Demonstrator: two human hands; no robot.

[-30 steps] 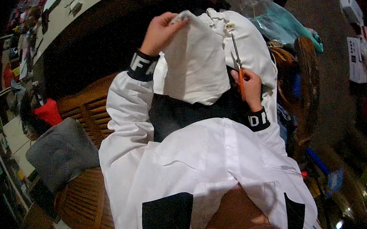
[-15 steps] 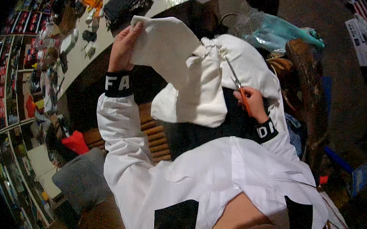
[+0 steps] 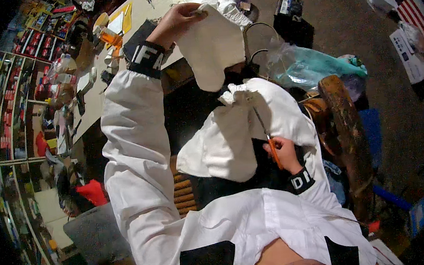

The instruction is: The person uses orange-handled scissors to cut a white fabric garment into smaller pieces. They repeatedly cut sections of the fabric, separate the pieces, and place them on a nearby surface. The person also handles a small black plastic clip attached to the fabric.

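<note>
Raised toward the table, my left hand [image 3: 181, 20] pinches a cut piece of cream-white cloth [image 3: 209, 51] by its top edge, so that it hangs down. My right hand [image 3: 283, 153] is closed on orange-handled scissors [image 3: 273, 147], whose blades point away from me over the gathered white fabric [image 3: 276, 113] on my lap. A looser flap of white fabric [image 3: 218, 147] lies to their left, over something black.
A cluttered pale table [image 3: 93, 113] curves along the far left, beside shelves [image 3: 11, 111] of small goods. At the right are a teal plastic bag [image 3: 313, 69], a worn wooden chair arm [image 3: 347, 134] and white boxes [image 3: 406, 55] near striped fabric. A grey cushion [image 3: 94, 233] sits at lower left.
My left hand has lifted the cloth piece up and away from the fabric on my lap. The scissors and right hand appear lower in view. The camera's view has shifted, showing more table.
</note>
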